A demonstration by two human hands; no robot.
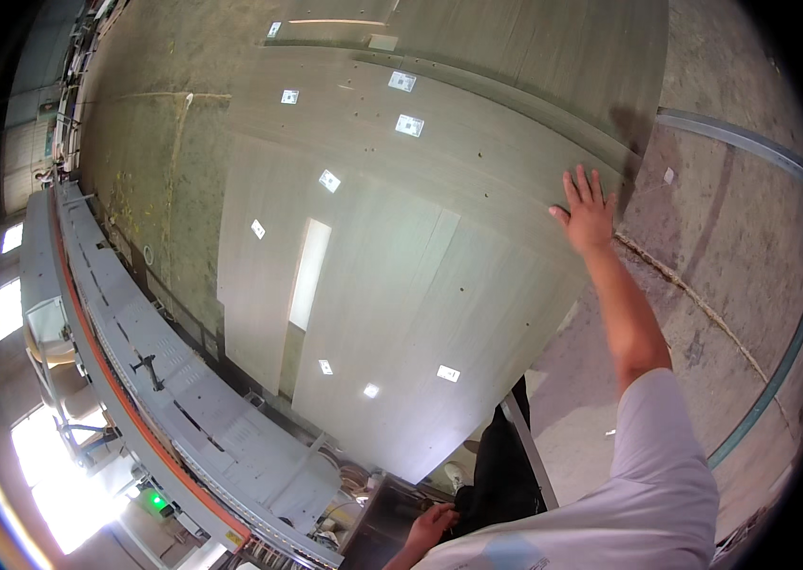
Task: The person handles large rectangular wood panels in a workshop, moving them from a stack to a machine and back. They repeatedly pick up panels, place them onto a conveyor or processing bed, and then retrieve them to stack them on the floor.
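Note:
My right hand (589, 214) is stretched out with its fingers spread, palm down at the right edge of a large grey-brown wood-grain panel (506, 228). Several such panels lie over one another, some with small drilled holes. White labels are stuck on them, among them a label (409, 125) at the far side and another label (448, 373) at the near side. Close to my body at the bottom, my left hand (432, 525) has its fingers curled beside my black trousers; whether anything is inside them is hidden.
A long grey machine (173, 380) with an orange-red strip runs along the left side. A dark box-like thing (378, 522) stands near my left hand. On the right, a curved metal rail (739, 133) and a green bar (767, 389) are at the concrete floor (696, 218).

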